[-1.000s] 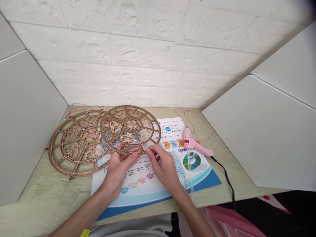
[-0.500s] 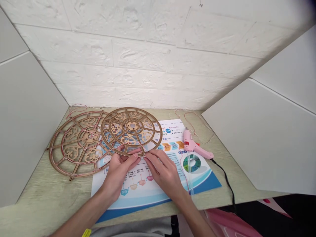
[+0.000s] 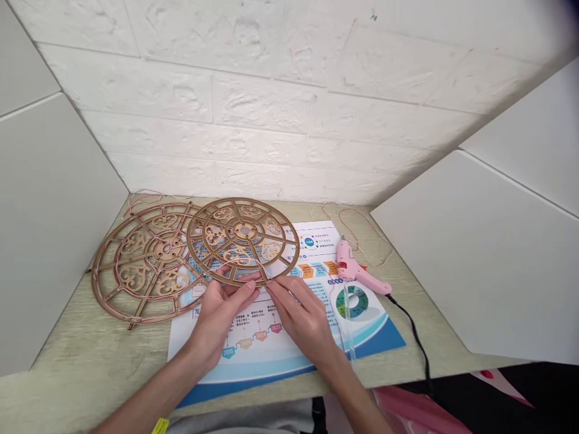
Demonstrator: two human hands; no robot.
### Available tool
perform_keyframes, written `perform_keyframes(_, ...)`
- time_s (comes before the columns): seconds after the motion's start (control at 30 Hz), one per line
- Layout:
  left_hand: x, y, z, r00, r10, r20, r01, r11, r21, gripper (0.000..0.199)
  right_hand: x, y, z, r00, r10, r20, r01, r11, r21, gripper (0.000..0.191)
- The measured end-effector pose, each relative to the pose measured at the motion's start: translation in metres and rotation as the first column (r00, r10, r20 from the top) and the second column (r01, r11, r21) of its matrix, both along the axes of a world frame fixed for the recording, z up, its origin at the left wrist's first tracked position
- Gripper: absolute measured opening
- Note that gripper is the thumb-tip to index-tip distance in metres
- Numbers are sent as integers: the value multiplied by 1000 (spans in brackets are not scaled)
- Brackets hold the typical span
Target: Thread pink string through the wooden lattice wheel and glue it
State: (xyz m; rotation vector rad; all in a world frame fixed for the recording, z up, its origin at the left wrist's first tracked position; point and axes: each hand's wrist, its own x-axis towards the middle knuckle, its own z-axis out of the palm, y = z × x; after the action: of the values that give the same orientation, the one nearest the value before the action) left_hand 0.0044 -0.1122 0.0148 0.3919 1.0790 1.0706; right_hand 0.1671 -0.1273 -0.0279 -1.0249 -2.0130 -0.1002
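A round openwork wooden disc (image 3: pixel 251 234), with spokes and scroll cut-outs, is tilted up over the paper. My left hand (image 3: pixel 215 322) grips its near rim, thumb on top and fingers underneath. At the same rim, just to the right, the fingertips of my right hand (image 3: pixel 304 314) are pinched together at a thin pink-and-white cord (image 3: pixel 262 266). The cord crosses the lower part of the disc; its end at my fingertips is hidden. A larger wooden disc (image 3: pixel 159 252) of similar pattern, with cord along its rings, lies at the left, partly under the held one.
A printed poster (image 3: pixel 244 377) lies under my hands. On its right side rests a pink glue gun (image 3: pixel 362 271), with a clear glue stick (image 3: pixel 348 307) near it and a black cable (image 3: pixel 418 334) trailing over the table edge. Loose cord (image 3: pixel 357 210) lies by the white wall.
The view has shifted slightly. Both hands stay at the near rim of the disc, my right fingertips a little closer in against it.
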Motion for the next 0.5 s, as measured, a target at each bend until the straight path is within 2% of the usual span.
perform_keyframes(0.13, 0, 0, -1, 1000, 5, 19, -5, 1000, 15, 45, -1, 0, 0, 999, 14, -33, -14, 1000, 22, 47)
perform_keyframes(0.3, -1, -2, -4, 1000, -10, 5, 9, 999, 35, 38, -3, 1, 4, 1000, 14, -23, -13, 1000, 8, 41)
perform_keyframes(0.5, -3, -1, -4, 1000, -5, -1, 5, 1000, 8, 38, -2, 2, 9, 999, 49, 9, -49, 999, -15, 42)
